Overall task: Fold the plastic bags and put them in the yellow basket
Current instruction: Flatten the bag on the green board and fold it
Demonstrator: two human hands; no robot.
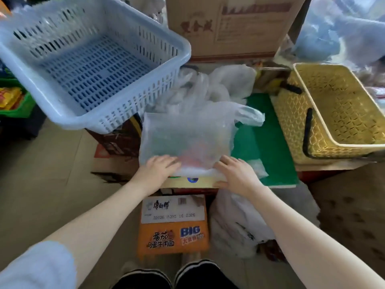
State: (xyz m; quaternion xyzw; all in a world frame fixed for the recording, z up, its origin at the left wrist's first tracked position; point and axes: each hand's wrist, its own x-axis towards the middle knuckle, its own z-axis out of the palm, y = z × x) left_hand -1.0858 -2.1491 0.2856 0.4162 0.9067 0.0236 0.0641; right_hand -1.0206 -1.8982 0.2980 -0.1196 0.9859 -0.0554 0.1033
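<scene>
A clear plastic bag [187,134] lies spread flat on top of a carton in front of me, its handles pointing away to the right. My left hand [158,167] presses on the bag's near left corner. Over at the near right corner, my right hand [235,172] rests flat, fingers spread on the bag's bottom edge. Behind the flat bag is a heap of crumpled plastic bags [210,86]. The yellow basket [341,113] stands to the right with nothing visible inside, its black handle folded down.
A light blue basket [87,65] sits tilted at the back left. A large cardboard box [231,26] stands behind. A green board [262,142] lies under the bag's right side. An orange noodle carton [173,226] and a white bag [237,224] are near my knees.
</scene>
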